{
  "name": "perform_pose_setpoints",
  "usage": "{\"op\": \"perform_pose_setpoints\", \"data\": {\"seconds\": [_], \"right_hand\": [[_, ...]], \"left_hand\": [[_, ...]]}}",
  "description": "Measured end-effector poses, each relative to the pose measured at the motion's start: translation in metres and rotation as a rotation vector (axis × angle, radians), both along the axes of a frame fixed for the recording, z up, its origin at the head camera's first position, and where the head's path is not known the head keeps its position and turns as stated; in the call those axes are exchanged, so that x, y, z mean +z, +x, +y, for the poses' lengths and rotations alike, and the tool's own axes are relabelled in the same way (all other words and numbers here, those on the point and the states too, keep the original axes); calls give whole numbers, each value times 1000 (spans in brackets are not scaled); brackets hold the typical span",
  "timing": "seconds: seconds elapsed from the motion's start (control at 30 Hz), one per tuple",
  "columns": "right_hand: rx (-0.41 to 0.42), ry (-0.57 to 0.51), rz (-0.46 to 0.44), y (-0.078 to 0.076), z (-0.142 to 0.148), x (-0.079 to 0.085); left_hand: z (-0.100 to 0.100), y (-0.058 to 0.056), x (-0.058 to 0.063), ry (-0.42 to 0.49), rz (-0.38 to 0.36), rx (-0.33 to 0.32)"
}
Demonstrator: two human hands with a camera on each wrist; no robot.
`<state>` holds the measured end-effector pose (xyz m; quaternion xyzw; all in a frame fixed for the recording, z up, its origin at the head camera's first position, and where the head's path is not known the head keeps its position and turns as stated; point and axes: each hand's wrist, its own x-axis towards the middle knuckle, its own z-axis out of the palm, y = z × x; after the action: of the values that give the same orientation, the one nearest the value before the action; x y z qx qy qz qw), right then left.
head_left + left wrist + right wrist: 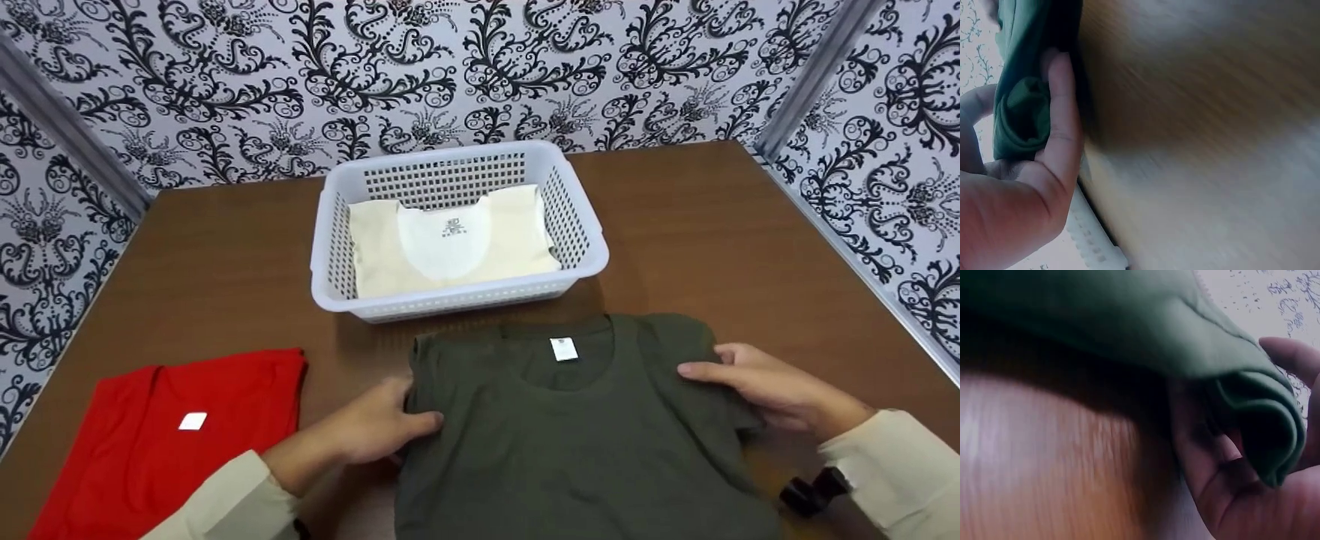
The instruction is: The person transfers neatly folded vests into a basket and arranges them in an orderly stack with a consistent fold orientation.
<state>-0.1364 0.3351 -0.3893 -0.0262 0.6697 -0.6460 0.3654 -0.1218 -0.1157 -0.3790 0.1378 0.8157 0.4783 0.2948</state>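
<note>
A dark green T-shirt (585, 450) with a white neck label is held between both hands at the front of the table. My left hand (375, 424) grips its left side, thumb on top and fingers underneath; the left wrist view shows the rolled green edge (1022, 118) between thumb and fingers. On the other side my right hand (772, 386) grips the sleeve area, thumb above. In the right wrist view folded layers of the green shirt (1264, 416) lie between thumb and fingers, with the fingers (1196, 455) beneath the cloth.
A white plastic basket (465, 292) stands behind the green shirt, holding a cream shirt (517, 232) with its neckline up. A folded red shirt (240, 397) with a white label lies at the left on the brown wooden table (675, 217). Patterned walls (375, 75) enclose the table's back and sides.
</note>
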Motion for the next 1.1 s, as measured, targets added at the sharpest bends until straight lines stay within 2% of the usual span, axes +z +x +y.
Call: {"op": "perform_pose_setpoints", "data": {"seconds": [0.1,0.23,0.33,0.43,0.6,0.8,1.0,1.1], "right_hand": [[39,131,146,2,-8,1],[65,382,391,7,-21,1],[51,511,515,10,-29,-1],[21,597,598,12,-34,-3],[23,637,655,17,-42,-5],[65,644,641,22,-47,-5],[45,568,612,29,-44,-4],[8,541,591,33,-44,-5]], "left_hand": [[-5,1,-1,32,-83,28],[-7,0,-3,57,-170,54],[-5,-2,-6,63,-193,82],[-2,-2,-10,86,-178,95],[-1,-1,-13,116,-178,104],[-2,0,-14,144,-160,116],[-3,2,-15,177,-134,120],[-4,5,-14,201,-107,112]]}}
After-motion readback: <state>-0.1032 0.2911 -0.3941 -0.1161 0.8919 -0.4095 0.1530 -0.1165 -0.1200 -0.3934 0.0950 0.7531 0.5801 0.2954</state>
